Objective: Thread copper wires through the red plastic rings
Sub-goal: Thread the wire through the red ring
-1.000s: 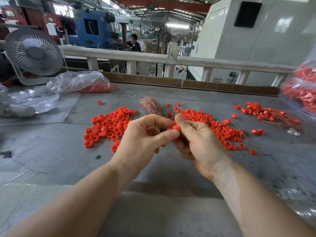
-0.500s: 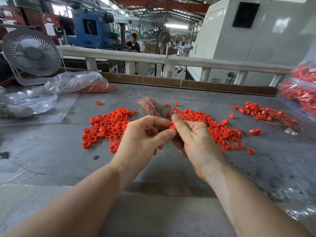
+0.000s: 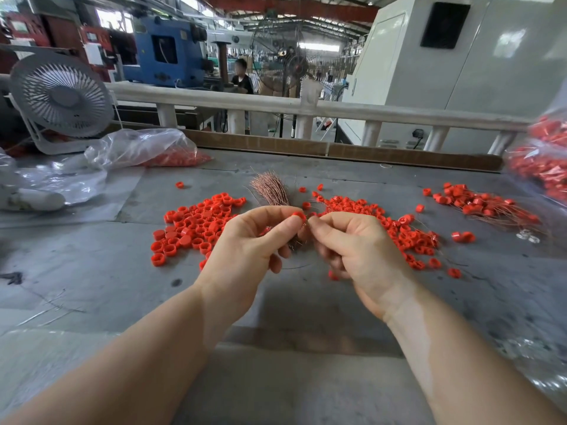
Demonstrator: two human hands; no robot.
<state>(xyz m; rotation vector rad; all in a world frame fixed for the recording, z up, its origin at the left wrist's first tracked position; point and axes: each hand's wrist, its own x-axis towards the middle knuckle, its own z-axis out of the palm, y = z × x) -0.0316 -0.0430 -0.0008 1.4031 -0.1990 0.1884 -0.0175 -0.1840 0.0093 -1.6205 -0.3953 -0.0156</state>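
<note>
My left hand (image 3: 245, 243) pinches one red ring (image 3: 299, 215) between thumb and forefinger. A bundle of copper wires (image 3: 270, 189) fans out behind that hand; its lower end is hidden by my fingers. My right hand (image 3: 352, 250) is close beside the ring, with thumb and forefinger pinched on a thin copper wire (image 3: 309, 223) whose tip is at the ring. A faint loop of wire (image 3: 294, 267) hangs below both hands. Whether the wire is inside the ring I cannot tell.
Loose red rings lie in a left pile (image 3: 196, 225) and a middle pile (image 3: 383, 222). Rings with wires in them lie far right (image 3: 478, 204). A bag of rings (image 3: 546, 161) sits at the right edge, a plastic bag (image 3: 147, 148) and a white fan (image 3: 61, 93) back left.
The hands have drawn slightly apart. The ring, earlier pressed between both hands' fingertips, now sits in my left fingertips alone, and my right fingers have slid back along the wire.
</note>
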